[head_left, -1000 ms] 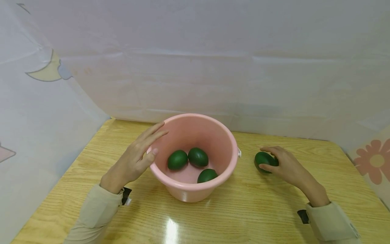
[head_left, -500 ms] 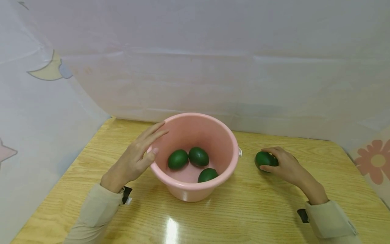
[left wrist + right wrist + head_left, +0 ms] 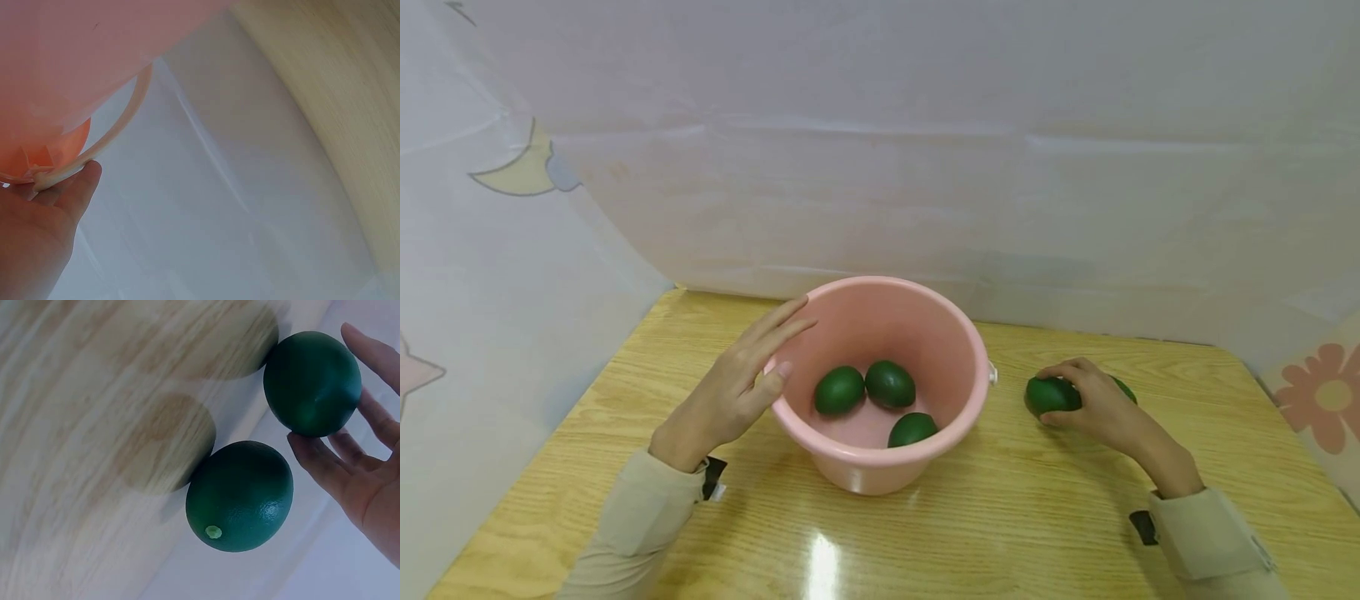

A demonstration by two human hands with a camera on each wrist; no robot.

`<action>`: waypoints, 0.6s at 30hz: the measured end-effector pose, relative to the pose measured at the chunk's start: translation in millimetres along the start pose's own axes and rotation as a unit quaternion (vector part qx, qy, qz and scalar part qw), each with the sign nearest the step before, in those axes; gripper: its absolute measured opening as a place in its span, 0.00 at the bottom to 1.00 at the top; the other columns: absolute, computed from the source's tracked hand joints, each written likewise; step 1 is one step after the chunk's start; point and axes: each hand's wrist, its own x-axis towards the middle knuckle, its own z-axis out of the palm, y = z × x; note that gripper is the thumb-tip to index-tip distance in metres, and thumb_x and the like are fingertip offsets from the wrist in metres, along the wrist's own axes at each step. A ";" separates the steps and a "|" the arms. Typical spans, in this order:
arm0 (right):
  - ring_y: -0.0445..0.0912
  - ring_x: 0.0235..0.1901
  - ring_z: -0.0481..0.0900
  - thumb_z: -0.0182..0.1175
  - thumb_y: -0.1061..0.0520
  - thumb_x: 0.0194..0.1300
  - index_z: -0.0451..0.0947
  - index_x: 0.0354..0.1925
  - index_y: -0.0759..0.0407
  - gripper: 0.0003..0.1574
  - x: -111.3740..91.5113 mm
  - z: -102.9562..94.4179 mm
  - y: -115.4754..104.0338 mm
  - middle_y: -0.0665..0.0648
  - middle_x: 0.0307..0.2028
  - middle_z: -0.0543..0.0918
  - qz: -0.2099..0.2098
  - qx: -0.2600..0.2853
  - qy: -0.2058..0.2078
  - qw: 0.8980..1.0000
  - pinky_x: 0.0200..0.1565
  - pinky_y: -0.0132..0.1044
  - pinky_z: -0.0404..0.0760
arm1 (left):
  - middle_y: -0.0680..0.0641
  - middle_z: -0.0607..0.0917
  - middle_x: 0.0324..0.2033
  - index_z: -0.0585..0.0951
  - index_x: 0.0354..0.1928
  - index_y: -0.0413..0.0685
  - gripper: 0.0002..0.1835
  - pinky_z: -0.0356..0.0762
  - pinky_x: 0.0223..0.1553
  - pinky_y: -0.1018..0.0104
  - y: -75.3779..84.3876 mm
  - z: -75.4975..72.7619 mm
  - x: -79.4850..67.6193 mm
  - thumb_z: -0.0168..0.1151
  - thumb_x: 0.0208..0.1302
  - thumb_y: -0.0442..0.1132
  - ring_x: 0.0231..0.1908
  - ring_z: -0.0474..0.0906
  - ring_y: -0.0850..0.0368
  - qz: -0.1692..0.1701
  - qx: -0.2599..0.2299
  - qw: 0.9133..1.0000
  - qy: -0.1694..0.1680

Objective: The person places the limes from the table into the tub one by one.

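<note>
A pink bucket (image 3: 868,467) stands on the table with several green avocados inside, one of them an avocado (image 3: 840,390) at its left. My left hand (image 3: 730,392) rests on the bucket's left rim with its fingers fairly straight. The left wrist view has these fingers under the rim, touching the pale bucket handle (image 3: 119,122). My right hand (image 3: 1097,404) has its thumb and fingers around an avocado (image 3: 1048,397) right of the bucket, which touches the tabletop in the right wrist view. Another avocado (image 3: 240,497) lies close beside it, mostly hidden behind my hand in the head view.
The wooden table (image 3: 970,533) reaches back to a pale hanging sheet (image 3: 865,200) that also runs along the left side. A white handle joint (image 3: 992,374) juts from the bucket's right rim.
My right hand has closed in on its avocado, which sits slightly farther left. The other avocado now shows behind the hand. My left hand and the bucket stay in place.
</note>
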 end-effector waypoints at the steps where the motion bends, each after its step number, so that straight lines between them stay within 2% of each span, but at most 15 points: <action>1: 0.69 0.51 0.75 0.73 0.56 0.55 0.74 0.59 0.66 0.36 0.3 0.3 0.5 0.76 0.57 0.71 -0.005 0.002 -0.001 1.000 0.45 0.63 0.79 | 0.45 0.60 0.76 0.69 0.71 0.46 0.26 0.61 0.68 0.37 -0.1 0.0 0.0 0.47 0.72 0.41 0.75 0.57 0.46 0.000 0.000 1.000 0.000; 7: 0.70 0.53 0.75 0.74 0.56 0.54 0.73 0.60 0.67 0.38 1.8 2.3 3.2 0.75 0.58 0.72 -0.025 -0.002 -0.001 1.000 0.47 0.63 0.78 | 0.45 0.60 0.76 0.69 0.71 0.45 0.27 0.61 0.68 0.38 -0.7 0.3 0.8 0.46 0.72 0.41 0.75 0.57 0.46 0.002 0.000 1.000 0.000; 12: 0.70 0.52 0.75 0.75 0.55 0.53 0.71 0.62 0.68 0.42 1.7 3.0 2.6 0.77 0.58 0.72 -0.019 -0.006 -0.009 1.000 0.46 0.63 0.79 | 0.45 0.60 0.76 0.69 0.71 0.45 0.27 0.61 0.68 0.38 -0.9 0.2 1.2 0.47 0.71 0.41 0.75 0.57 0.46 0.001 0.002 1.000 -0.001; 18: 0.69 0.54 0.77 0.75 0.53 0.53 0.70 0.63 0.64 0.42 1.3 3.6 2.4 0.74 0.61 0.74 -0.005 0.008 -0.025 1.000 0.47 0.63 0.79 | 0.45 0.60 0.76 0.69 0.71 0.46 0.27 0.61 0.68 0.37 -1.0 0.0 0.6 0.47 0.71 0.40 0.75 0.57 0.46 -0.004 -0.001 1.000 -0.003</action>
